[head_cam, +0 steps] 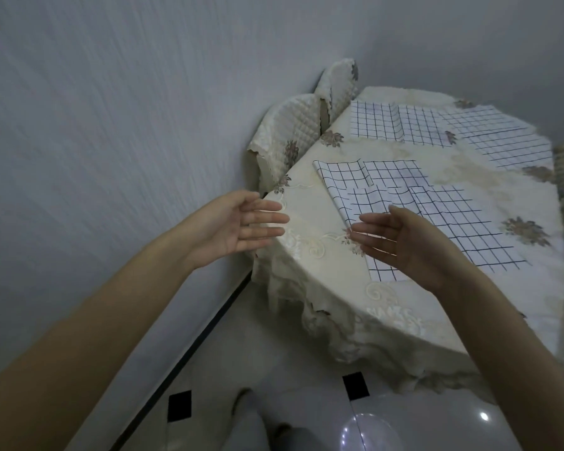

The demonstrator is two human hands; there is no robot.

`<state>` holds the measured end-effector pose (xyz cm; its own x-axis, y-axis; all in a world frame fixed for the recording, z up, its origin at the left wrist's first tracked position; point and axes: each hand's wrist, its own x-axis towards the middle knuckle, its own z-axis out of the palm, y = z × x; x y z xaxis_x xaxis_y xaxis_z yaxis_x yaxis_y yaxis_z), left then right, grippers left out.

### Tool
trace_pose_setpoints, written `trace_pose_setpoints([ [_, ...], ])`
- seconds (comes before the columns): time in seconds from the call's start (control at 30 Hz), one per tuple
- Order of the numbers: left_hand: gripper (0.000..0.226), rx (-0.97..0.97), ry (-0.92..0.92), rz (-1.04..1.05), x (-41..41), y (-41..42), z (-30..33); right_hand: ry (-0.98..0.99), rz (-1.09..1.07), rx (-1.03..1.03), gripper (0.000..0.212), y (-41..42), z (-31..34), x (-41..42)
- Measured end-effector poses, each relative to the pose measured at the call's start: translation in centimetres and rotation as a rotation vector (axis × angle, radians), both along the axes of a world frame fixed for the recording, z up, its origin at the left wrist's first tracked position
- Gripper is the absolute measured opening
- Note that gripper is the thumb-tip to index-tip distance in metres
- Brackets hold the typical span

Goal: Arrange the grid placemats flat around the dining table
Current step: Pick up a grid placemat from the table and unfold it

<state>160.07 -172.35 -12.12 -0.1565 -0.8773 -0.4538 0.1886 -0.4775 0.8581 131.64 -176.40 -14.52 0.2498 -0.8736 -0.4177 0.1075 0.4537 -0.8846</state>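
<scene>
Grid placemats lie on the cloth-covered dining table (323, 265): the near placemat (437, 219), creased, at frame centre-right, the far placemats (453, 131) at upper right. Both the left hand (238, 227) and right hand (404, 244) hover with fingers straight and slightly spread, holding nothing.

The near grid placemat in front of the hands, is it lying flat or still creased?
Still creased. The near grid placemat is spread on the table, but raised fold ridges cross it and bend its grid lines.

No legible text, label, brand, number or sign on anything in view.
</scene>
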Motion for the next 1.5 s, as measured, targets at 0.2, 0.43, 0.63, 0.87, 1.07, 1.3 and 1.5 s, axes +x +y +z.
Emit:
trace_pose_setpoints([
  [0.2, 0.038, 0.013, -0.023, -0.102, -0.7, -5.9, -0.4, -0.002, -0.109, 0.009, 0.04, -2.8, -0.7, -0.7],
  [0.43, 0.038, 0.001, -0.007, -0.19, 1.5, -14.1, -0.3, 0.0, -0.247, -0.01, 0.04, -7.6, 0.2, -0.3],
  [0.63, 0.036, -0.022, -0.014, -0.262, 2.9, -20.3, -0.2, -0.008, -0.349, -0.019, 0.04, -11.4, 0.8, 1.7],
  [0.87, 0.035, -0.011, -0.027, -0.373, 2.5, -25.2, -0.6, -0.019, -0.426, 0.025, 0.041, -12.9, -0.5, 2.8],
  [1.07, 0.036, 0.005, -0.027, -0.458, 1.1, -28.9, -1.6, -0.019, -0.47, 0.056, 0.042, -14.4, -1.2, 2.8],
  [1.3, 0.035, 0.043, -0.065, -0.469, -1.5, -33.6, -3.5, -0.035, -0.489, 0.098, 0.043, -18.4, -2.5, 0.9],
  [1.5, 0.035, 0.025, -0.128, -0.485, -4.4, -38.1, -3.6, -0.057, -0.493, 0.128, 0.042, -22.7, -3.4, -1.3],
])
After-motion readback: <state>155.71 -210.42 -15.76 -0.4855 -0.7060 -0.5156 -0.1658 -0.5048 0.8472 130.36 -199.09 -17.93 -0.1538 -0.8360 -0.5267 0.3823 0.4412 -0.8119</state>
